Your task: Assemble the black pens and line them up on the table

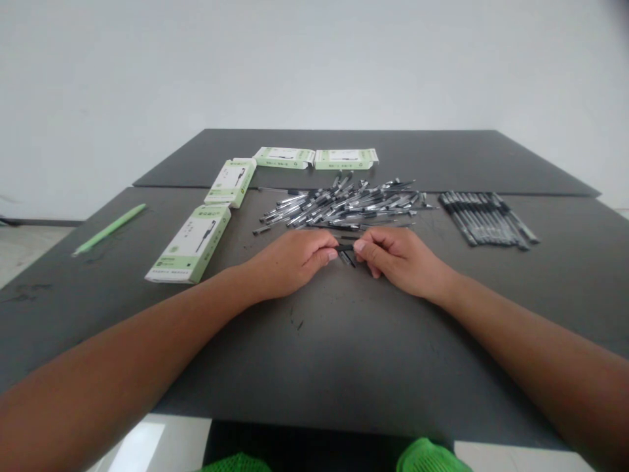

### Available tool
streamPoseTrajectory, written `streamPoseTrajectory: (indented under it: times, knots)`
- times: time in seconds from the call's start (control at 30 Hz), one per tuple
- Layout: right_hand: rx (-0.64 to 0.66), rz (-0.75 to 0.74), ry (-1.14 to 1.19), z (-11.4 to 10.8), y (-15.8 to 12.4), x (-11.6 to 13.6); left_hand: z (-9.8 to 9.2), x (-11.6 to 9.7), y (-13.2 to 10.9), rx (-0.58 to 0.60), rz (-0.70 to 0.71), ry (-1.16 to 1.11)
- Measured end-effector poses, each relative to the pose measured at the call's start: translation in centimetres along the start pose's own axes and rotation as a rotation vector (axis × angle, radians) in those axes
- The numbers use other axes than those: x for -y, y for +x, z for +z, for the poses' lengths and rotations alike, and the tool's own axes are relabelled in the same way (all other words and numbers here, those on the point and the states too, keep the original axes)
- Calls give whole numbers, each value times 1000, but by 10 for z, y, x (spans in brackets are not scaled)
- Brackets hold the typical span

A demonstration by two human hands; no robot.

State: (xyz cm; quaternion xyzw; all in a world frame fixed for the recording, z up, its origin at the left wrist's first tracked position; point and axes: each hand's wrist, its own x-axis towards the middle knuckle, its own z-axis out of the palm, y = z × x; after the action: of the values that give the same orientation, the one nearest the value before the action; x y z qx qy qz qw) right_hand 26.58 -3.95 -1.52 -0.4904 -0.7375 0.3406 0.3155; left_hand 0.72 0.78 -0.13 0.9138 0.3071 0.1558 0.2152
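My left hand (299,259) and my right hand (396,259) meet near the middle of the dark table, each in a pinch. A black pen (345,248) runs level between them, its left end in my left fingers and its right end in my right fingers. Most of its length is hidden by the fingers. Just beyond my hands lies a loose pile of clear-and-black pens (339,202), pointing in mixed directions. Off to the right, several pens (484,219) lie side by side in a neat row.
Several green-and-white pen boxes stand left and behind the pile, among them a near box (189,242), another box (230,182) and a back box (345,158). A light green pen-like stick (111,229) lies at far left. A seam crosses the table (319,367) behind the pile.
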Motion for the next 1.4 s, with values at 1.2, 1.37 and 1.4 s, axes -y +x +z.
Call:
streamPoseTrajectory:
  times: [1.2, 1.37, 1.4]
  knots:
    - [24, -21, -6, -2, -1, -2, -2, -1, 0, 10, 9, 6]
    - [28, -21, -24, -3, -1, 1, -2, 0, 1, 11, 15, -3]
    - [28, -23, -29, -3, -1, 1, -2, 0, 1, 10, 14, -4]
